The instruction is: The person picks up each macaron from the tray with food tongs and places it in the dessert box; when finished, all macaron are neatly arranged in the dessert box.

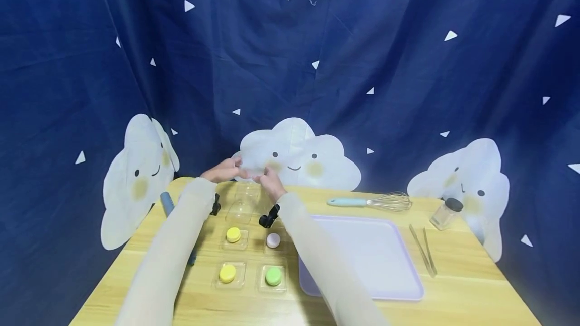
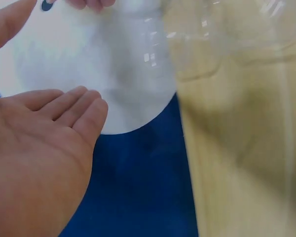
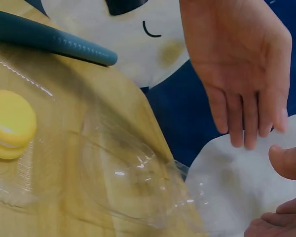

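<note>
We see the left hand point(image 1: 224, 171) with its fingers straight and its thumb apart from them, palm towards the right hand point(image 1: 272, 183), whose thumb also stands away from its fingers. Just below and between both hands we find clear domed plastic covers point(image 1: 241, 209) on the wooden table point(image 1: 476, 265). Nearer the body than either hand, we count two yellow macarons point(image 1: 233, 235), one lilac macaron point(image 1: 273, 240) and one green macaron point(image 1: 274, 276). Well right of the right hand, we spot a whisk point(image 1: 348, 202).

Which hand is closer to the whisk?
The right. The right hand is over to the left of the whisk; the left hand is farther left, beyond the right hand.
</note>
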A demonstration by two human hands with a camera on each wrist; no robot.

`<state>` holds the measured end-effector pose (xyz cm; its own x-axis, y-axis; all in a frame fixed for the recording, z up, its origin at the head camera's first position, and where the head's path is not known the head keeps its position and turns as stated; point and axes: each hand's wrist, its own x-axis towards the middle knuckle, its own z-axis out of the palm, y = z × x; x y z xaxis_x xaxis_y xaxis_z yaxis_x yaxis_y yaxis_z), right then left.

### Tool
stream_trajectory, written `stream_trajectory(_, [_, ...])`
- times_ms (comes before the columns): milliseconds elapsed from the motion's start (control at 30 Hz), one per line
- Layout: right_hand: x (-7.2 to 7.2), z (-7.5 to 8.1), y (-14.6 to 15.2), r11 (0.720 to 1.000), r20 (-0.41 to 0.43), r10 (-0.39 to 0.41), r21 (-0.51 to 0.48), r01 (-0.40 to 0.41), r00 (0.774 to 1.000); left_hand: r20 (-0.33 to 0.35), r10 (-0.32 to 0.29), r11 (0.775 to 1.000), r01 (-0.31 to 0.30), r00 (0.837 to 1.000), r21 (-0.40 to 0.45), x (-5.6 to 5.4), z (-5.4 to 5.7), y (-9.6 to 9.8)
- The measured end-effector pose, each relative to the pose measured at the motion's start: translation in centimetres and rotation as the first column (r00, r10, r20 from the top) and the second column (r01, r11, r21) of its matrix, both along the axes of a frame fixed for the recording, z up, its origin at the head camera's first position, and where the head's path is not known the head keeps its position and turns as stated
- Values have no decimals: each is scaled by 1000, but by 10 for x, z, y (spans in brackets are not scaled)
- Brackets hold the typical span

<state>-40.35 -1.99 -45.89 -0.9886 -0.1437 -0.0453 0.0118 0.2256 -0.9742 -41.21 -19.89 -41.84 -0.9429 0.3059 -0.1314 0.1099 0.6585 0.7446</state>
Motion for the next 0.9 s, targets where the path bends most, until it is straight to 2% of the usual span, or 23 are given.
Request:
stream_trajectory(233, [5,-7,0,1000,32,27,-1,-27,999,44,13,1000,-13,999,-8,2,-20,-1])
stream_trajectory(467, [4,-12,1,998,72,63,0,-63,995,86,-15,997,9,996,71,2,-36,-2])
stream_trajectory(733, [6,-15,1,994,105,109,-30,-107,988,112,-27,997,20,993,69,6,-37,-4])
stream_trajectory(900, [6,-16,2,991,142,131,-19,-130,981,117,-21,1000,19,993,21,6,-41,-6])
